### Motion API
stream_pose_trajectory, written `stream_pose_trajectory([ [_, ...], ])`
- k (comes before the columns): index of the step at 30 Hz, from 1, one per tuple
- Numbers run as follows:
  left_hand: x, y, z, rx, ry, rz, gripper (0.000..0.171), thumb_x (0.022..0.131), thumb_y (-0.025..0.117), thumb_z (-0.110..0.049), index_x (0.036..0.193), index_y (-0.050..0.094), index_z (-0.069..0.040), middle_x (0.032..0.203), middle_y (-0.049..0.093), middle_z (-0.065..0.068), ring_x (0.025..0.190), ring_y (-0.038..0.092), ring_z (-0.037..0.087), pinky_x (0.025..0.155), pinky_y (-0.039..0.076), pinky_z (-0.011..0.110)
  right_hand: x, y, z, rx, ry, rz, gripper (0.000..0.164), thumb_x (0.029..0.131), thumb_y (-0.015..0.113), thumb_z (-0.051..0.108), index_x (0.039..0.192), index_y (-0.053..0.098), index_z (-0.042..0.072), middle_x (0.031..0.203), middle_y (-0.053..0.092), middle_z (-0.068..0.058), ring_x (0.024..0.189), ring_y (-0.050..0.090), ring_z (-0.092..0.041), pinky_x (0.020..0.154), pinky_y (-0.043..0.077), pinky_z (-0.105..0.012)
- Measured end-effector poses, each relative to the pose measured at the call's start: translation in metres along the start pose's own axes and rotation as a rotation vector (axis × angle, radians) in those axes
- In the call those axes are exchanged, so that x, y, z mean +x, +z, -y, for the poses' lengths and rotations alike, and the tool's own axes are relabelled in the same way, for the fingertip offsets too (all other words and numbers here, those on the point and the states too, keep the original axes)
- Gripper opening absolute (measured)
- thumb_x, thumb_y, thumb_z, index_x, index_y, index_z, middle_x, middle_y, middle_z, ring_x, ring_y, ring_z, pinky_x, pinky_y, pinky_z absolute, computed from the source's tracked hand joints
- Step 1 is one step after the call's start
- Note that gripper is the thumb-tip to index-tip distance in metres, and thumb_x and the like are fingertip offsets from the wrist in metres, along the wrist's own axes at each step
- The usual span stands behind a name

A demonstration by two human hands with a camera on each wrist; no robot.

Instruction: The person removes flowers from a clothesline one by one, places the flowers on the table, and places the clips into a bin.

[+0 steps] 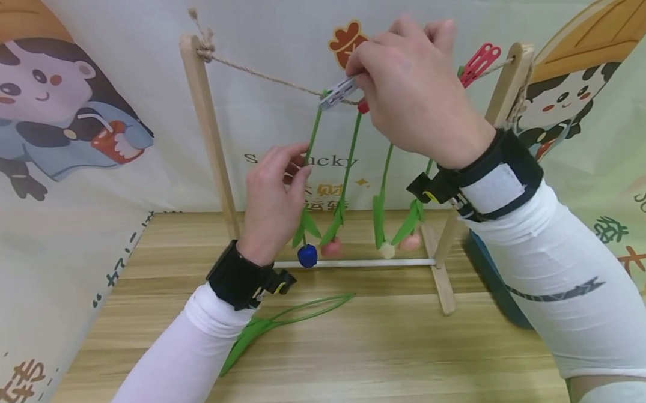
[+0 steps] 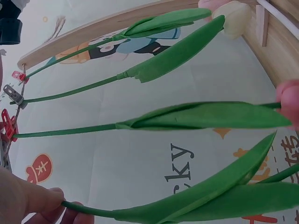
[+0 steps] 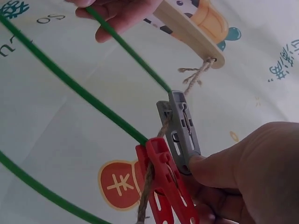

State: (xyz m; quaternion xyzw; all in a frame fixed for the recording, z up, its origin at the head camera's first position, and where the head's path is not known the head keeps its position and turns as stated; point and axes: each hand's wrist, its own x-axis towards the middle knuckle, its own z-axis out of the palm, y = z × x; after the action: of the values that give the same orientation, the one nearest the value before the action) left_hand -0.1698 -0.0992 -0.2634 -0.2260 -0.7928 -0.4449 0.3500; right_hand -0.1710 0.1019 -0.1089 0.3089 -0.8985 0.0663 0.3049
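Observation:
My right hand (image 1: 416, 95) pinches the handle end of a grey clothespin (image 3: 182, 126). The jaws of this clothespin sit at the twine (image 1: 263, 78), right where the top of a green stem meets it. My left hand (image 1: 274, 197) holds that stem (image 1: 313, 133) between thumb and fingertips. The stem belongs to an artificial tulip with a blue bloom (image 1: 307, 256), hanging upside down. Close beside the grey clothespin, a red clothespin (image 3: 163, 177) clips the neighbouring stem to the twine.
More upside-down tulips hang to the right, with pink and white blooms (image 1: 388, 250). Wooden posts (image 1: 209, 134) hold the twine, joined low down by a white rod (image 1: 369, 263). Another green stem with leaves (image 1: 253, 334) lies on the table. A blue container (image 1: 494, 284) stands at the right.

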Motion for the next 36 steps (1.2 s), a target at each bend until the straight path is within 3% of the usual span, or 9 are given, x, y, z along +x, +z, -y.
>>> stream_pose_trajectory([
  [10, -0.010, -0.008, -0.001, 0.021, -0.018, 0.012, 0.032, 0.098, 0.070, 0.008, 0.130, 0.069, 0.006, 0.105, 0.069, 0.018, 0.090, 0.068, 0.026, 0.080, 0.061, 0.034, -0.009, -0.002, -0.007, 0.004, 0.030, -0.093, 0.028, 0.112, 0.055, 0.017, 0.125, 0.073, 0.002, 0.125, 0.072, -0.015, 0.119, 0.047, -0.036, 0.100, 0.018, -0.055],
  [20, -0.025, -0.025, -0.011, 0.112, 0.046, 0.033, 0.032, 0.096, 0.071, 0.012, 0.127, 0.072, 0.006, 0.103, 0.070, 0.017, 0.088, 0.068, 0.024, 0.076, 0.061, 0.032, -0.039, -0.008, -0.006, 0.035, -0.090, -0.244, 0.027, 0.110, 0.057, 0.013, 0.132, 0.067, 0.001, 0.127, 0.067, -0.016, 0.118, 0.045, -0.042, 0.099, 0.020, -0.055],
  [25, -0.037, -0.032, -0.016, 0.149, 0.059, 0.099, 0.032, 0.096, 0.071, 0.012, 0.127, 0.073, 0.005, 0.102, 0.071, 0.016, 0.085, 0.067, 0.023, 0.072, 0.059, 0.033, -0.065, -0.009, -0.007, 0.079, -0.105, -0.285, 0.026, 0.107, 0.063, 0.011, 0.131, 0.069, 0.002, 0.122, 0.068, -0.017, 0.112, 0.045, -0.043, 0.096, 0.020, -0.055],
  [36, -0.075, -0.047, -0.021, 0.285, 0.098, 0.289, 0.037, 0.093, 0.075, 0.012, 0.128, 0.073, 0.002, 0.106, 0.069, 0.013, 0.093, 0.068, 0.026, 0.078, 0.061, 0.036, -0.137, 0.002, -0.030, 0.161, -0.048, -0.223, 0.032, 0.097, 0.073, 0.000, 0.129, 0.069, -0.003, 0.115, 0.068, -0.023, 0.104, 0.046, -0.049, 0.084, 0.018, -0.058],
])
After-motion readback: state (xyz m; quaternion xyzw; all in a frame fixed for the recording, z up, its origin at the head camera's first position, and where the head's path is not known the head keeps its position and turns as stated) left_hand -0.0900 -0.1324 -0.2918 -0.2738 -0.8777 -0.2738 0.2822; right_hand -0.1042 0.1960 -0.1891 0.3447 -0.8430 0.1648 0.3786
